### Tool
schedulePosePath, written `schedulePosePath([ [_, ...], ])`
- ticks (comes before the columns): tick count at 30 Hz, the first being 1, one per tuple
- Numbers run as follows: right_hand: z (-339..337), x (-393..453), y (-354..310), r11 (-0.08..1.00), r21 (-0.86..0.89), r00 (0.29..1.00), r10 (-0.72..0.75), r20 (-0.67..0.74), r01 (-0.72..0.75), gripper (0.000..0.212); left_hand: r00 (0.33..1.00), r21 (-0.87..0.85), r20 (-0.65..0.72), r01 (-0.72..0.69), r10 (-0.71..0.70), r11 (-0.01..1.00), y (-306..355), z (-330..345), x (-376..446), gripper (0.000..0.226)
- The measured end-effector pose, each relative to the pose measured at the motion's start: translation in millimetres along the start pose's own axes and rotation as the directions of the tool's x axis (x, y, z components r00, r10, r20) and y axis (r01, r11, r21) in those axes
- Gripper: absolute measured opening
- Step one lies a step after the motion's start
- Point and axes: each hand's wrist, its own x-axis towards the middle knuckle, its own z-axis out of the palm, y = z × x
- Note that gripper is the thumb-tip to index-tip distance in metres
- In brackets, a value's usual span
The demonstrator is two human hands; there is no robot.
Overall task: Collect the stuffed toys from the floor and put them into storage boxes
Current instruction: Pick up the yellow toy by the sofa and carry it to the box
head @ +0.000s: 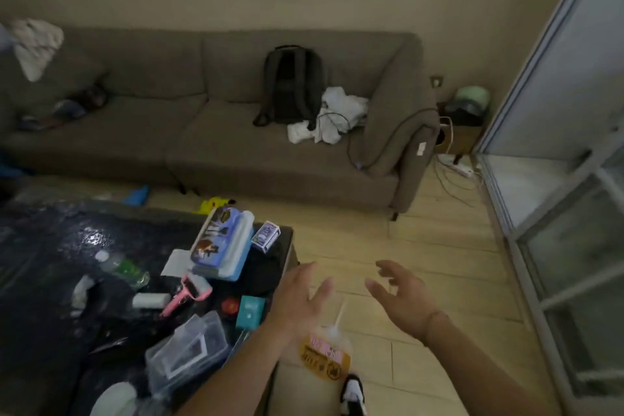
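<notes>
A yellow stuffed toy lies on the floor between the sofa and the far edge of the dark coffee table, partly hidden by the table. A blue soft thing lies on the floor further left, by the sofa's base. My left hand hovers open at the table's right corner, fingers spread, holding nothing. Over the bare floor my right hand is also open and empty. Both hands are well short of the toys. No storage box for toys shows clearly.
The grey sofa carries a black backpack and white clothes. The coffee table is cluttered with boxes, a bottle and a pink roller. A cup with a straw stands below my left wrist. Glass doors at right.
</notes>
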Motion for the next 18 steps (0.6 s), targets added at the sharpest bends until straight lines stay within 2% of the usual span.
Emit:
schedulePosePath([
  [5, -59.7, 107.1, -27.3, 0.999, -0.04, 0.999, -0.017, 0.029, 0.018, 0.047, 0.999, -0.018, -0.04, -0.015, 0.014, 1.0, 37.8, -33.0, 104.5, 0.068],
  [8, -83.8, 172.7, -47.9, 0.995, -0.088, 0.998, -0.049, 0.038, 0.053, 0.046, 0.996, -0.094, -0.085, 0.023, -0.031, 0.995, 48.0, -47.2, 161.2, 0.074],
  [13, -86.1, 290.2, -82.6, 0.973, -0.165, 0.982, -0.142, 0.124, 0.161, 0.047, 0.969, -0.144, -0.189, 0.131, -0.158, 0.981, 55.2, -74.1, 247.8, 0.065],
  [16, -77.3, 370.5, -112.5, 0.963, -0.128, 0.951, -0.205, 0.23, 0.238, 0.048, 0.923, -0.223, -0.291, 0.19, -0.251, 0.956, 50.8, -97.7, 295.6, 0.101],
  [17, -73.8, 395.9, -126.4, 0.958, -0.11, 0.933, -0.226, 0.28, 0.265, 0.047, 0.898, -0.241, -0.323, 0.229, -0.3, 0.943, 46.9, -107.5, 308.6, 0.106],
  [18, -69.3, 417.7, -142.2, 0.951, -0.098, 0.912, -0.246, 0.33, 0.292, 0.046, 0.872, -0.267, -0.338, 0.271, -0.354, 0.925, 41.8, -116.4, 319.5, 0.097],
])
